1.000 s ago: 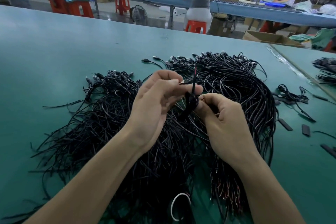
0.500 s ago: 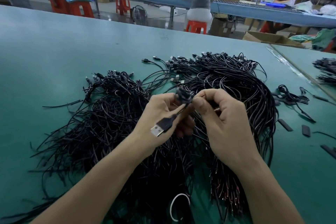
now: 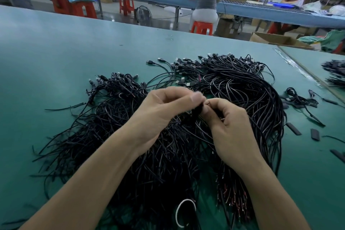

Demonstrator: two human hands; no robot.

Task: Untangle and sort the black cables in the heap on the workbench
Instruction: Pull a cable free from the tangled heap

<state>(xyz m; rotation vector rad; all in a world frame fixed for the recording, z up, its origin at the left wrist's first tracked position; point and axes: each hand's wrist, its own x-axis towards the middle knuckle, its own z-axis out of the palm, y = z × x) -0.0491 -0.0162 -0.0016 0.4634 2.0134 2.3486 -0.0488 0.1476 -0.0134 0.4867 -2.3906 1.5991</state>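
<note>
The left hand [image 3: 164, 115] and right hand [image 3: 231, 125] were together, both pinching one black cable [image 3: 198, 110] over the heap [image 3: 252, 89]. Gentle teasing would likely beat tugging.

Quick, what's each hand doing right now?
Left hand: fingers curled, pinching a small black cable bundle.
Right hand: pinching the same bundle.

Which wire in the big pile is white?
The thin white wire loop at the near edge of the heap of black cables; every other wire is dark.
</note>
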